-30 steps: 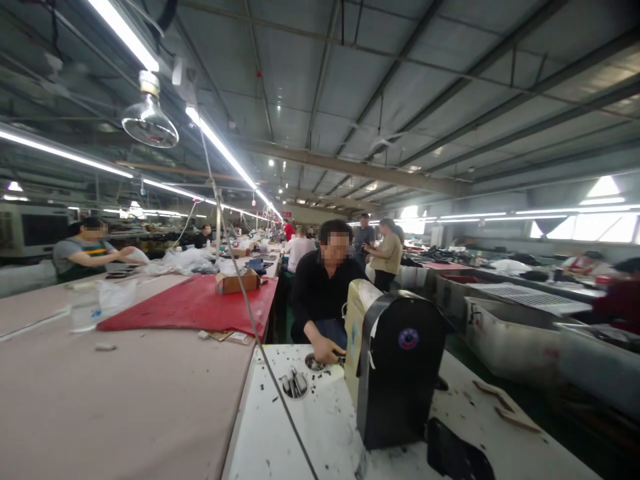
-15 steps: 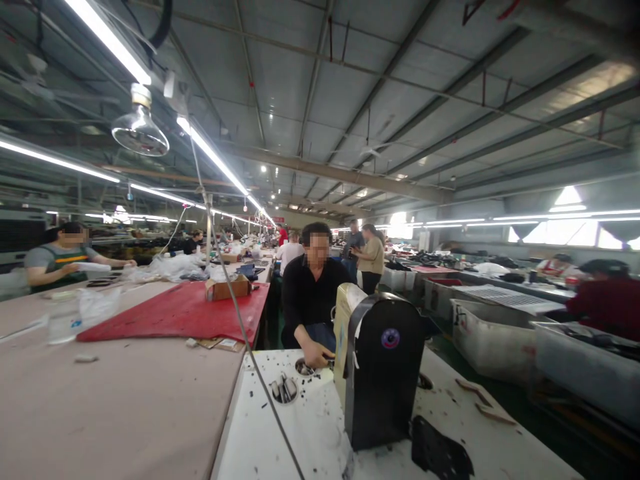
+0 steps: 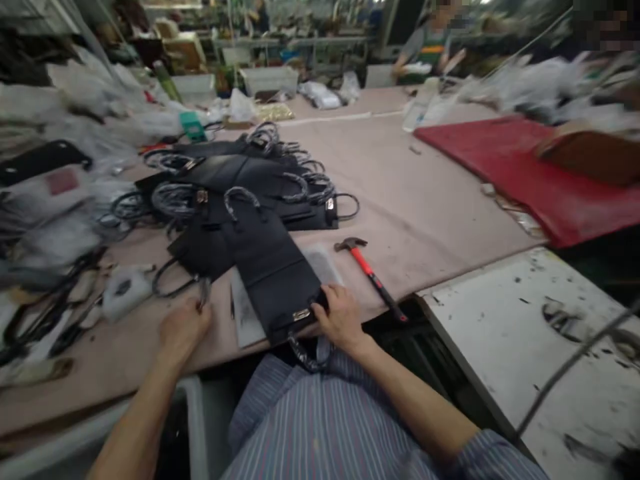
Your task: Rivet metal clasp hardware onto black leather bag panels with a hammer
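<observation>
A black leather bag panel with a metal clasp lies on a pale board at the near edge of the pink table. My right hand rests on its near right corner, fingers curled over the edge. A wrapped handle loop hangs below that edge. My left hand is closed on a small metal tool to the left of the panel; I cannot name the tool. A red-handled hammer lies just right of the panel.
A pile of black bag panels with wrapped handles covers the table's middle. Clutter and plastic bags fill the left side. A red sheet lies at the right, a white bench beyond it. Another person works at the far side.
The view has swung down and left, from the hall and the black machine to the table in front of me. Both of my hands have come into view.
</observation>
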Action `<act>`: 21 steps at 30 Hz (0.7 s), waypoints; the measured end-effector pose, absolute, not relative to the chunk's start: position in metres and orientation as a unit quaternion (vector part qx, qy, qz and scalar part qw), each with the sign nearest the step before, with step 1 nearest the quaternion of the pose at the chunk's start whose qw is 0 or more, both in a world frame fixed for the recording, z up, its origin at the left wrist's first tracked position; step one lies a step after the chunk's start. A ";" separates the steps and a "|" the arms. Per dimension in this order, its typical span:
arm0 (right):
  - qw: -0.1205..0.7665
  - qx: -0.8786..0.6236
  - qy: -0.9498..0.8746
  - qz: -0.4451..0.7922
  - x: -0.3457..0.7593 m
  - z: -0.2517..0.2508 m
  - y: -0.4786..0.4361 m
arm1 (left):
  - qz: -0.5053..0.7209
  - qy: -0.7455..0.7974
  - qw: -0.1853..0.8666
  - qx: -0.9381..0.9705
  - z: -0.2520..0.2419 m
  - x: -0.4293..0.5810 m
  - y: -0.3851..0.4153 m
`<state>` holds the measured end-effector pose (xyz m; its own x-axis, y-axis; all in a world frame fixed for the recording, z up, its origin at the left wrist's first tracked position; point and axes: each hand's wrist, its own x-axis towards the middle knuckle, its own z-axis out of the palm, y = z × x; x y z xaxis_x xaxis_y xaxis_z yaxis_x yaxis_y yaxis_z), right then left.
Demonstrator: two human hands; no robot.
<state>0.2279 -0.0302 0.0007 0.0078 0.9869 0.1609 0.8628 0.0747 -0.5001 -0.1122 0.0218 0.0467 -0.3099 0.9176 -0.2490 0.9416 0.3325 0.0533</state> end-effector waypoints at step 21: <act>0.214 -0.704 -0.619 0.274 0.245 0.018 -0.035 | 0.181 0.468 0.114 0.857 0.003 0.020 -0.080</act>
